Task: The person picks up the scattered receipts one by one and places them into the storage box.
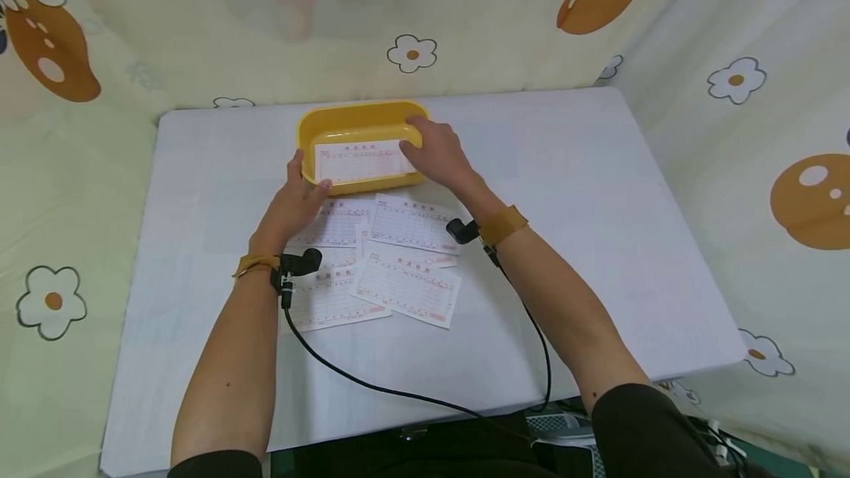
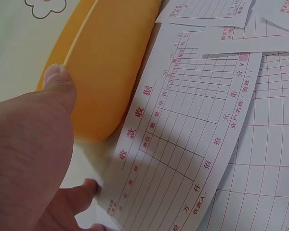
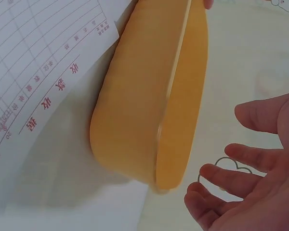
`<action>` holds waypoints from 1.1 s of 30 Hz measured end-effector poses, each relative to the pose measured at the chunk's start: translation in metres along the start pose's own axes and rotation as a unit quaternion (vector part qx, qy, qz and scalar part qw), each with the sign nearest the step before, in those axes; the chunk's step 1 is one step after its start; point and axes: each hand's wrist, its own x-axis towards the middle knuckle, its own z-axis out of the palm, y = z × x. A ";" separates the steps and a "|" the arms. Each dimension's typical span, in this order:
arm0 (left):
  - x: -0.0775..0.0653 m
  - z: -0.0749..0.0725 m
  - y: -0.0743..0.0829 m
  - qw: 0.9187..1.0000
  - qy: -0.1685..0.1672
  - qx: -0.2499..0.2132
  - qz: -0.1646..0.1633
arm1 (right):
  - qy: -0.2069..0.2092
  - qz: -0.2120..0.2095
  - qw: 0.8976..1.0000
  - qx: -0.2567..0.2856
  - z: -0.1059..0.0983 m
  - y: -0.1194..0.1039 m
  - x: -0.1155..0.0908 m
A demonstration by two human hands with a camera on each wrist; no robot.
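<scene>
A yellow plastic tray [image 1: 355, 122] stands near the table's far edge, with a white receipt slip [image 1: 361, 161] printed in red lying inside. My left hand [image 1: 292, 201] holds the tray's near left corner, thumb over the front rim and fingers at the left end. In the left wrist view the thumb [image 2: 60, 89] rests on the rim. My right hand [image 1: 438, 153] is at the tray's right end; in the right wrist view its fingers [image 3: 236, 180] are spread and apart from the tray. Several more receipt slips [image 1: 408, 290] overlap on the table before the tray.
The white table [image 1: 571, 279] meets a patterned curtain [image 1: 491, 28] at the back and sides. A black cable [image 1: 372, 386] runs from the left wrist camera over the table's near edge; another [image 1: 541, 338] hangs from the right wrist camera.
</scene>
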 end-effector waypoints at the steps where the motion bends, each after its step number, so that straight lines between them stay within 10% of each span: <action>1: 0.000 0.000 0.000 1.000 0.000 0.000 0.001 | 0.001 0.001 1.000 0.002 0.000 0.001 -0.002; 33: -0.003 0.003 0.002 1.000 -0.001 0.005 0.000 | -0.029 0.113 0.988 0.105 0.019 0.096 -0.081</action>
